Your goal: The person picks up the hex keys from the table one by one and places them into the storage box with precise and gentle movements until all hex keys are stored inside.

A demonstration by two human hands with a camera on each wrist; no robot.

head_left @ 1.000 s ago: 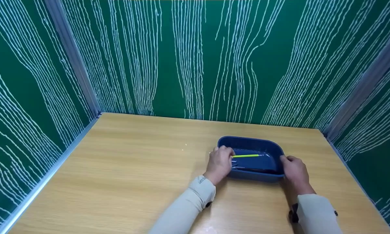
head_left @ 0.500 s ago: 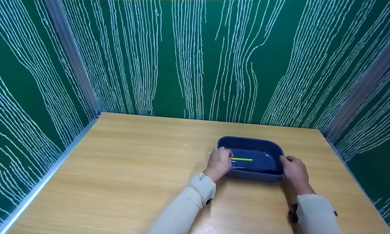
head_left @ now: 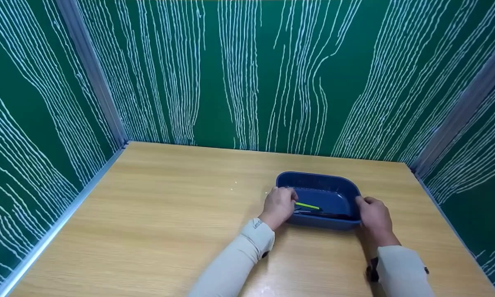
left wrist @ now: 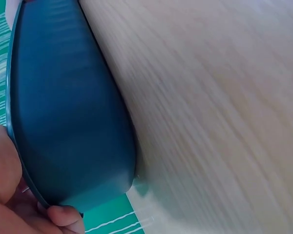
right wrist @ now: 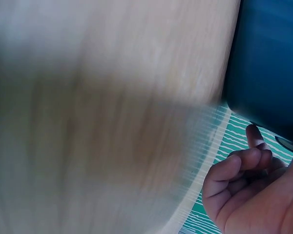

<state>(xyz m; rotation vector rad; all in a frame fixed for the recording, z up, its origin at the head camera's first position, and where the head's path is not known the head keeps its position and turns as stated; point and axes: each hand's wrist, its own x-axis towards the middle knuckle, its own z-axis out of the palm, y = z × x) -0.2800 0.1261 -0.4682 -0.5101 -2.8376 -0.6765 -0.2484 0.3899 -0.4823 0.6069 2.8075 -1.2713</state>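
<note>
A dark blue plastic tub [head_left: 326, 198] is on the right half of the wooden table. My left hand [head_left: 278, 204] grips its left end; in the left wrist view the fingers [left wrist: 63, 215] fold over the rim. At the opposite end my right hand [head_left: 375, 218] holds the tub, thumb at the rim. Seen from the right wrist, the other fingers [right wrist: 234, 165] curl by the outer wall. Inside lies a slim yellow-green stick [head_left: 307, 205], slanting, its left end hidden behind my left hand. Thin dark items [head_left: 330, 215] rest along the near inner wall, partly covered.
The wooden table [head_left: 169, 214] extends left of the tub. Tiny white specks [head_left: 234, 185] lie near its middle. Green panels [head_left: 210, 74] with white wavy lines enclose the back and sides, joined by metal posts [head_left: 93, 70].
The yellow-green stick in the tub has shifted toward the near wall and turned from nearly level to slanting, with less of it showing. Both hands keep their hold on the tub.
</note>
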